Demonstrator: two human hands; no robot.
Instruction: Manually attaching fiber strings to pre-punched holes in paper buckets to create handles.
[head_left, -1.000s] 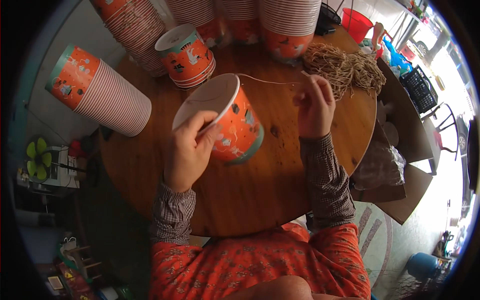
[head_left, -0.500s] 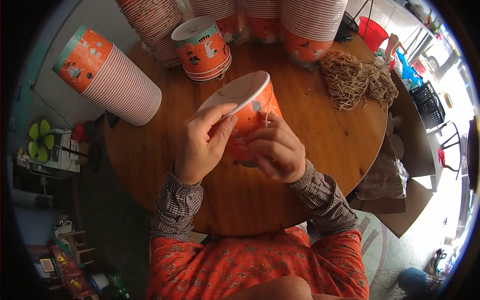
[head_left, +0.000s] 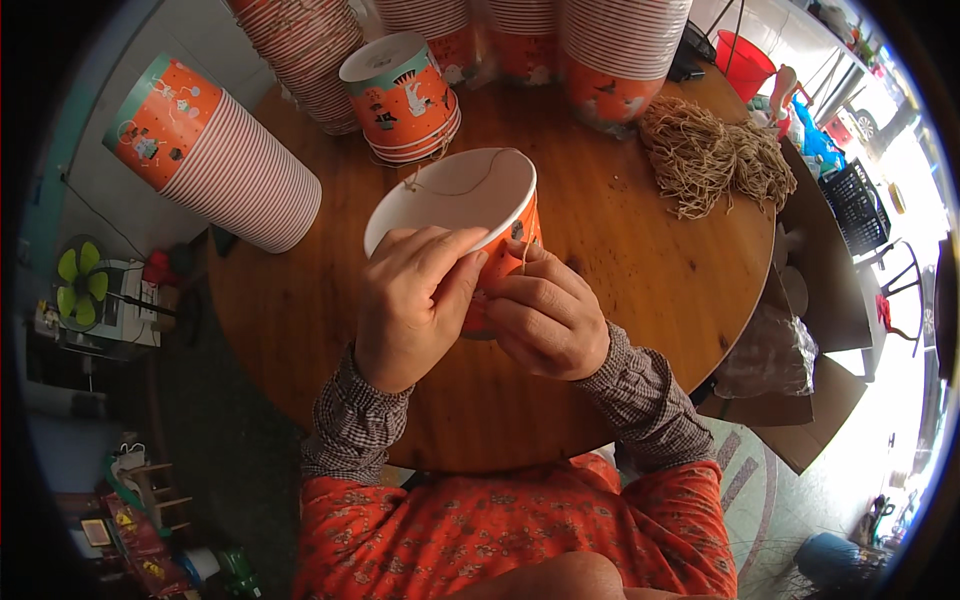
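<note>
The tub is before stacked tubs, left of the twine bundle.

I have drawn the right hand in to the side of the paper tub, bringing down the string stretched outward a second ago

Round wooden table, tan string bundle at right, upturned orange tub stacks at left, plastic-wrapped stacks behind

Behind my left hand and right hand: dark-and-white checked sleeves, wrinkled, gathered cuffs. Further back from my grip: red garment, small floral print.
</note>
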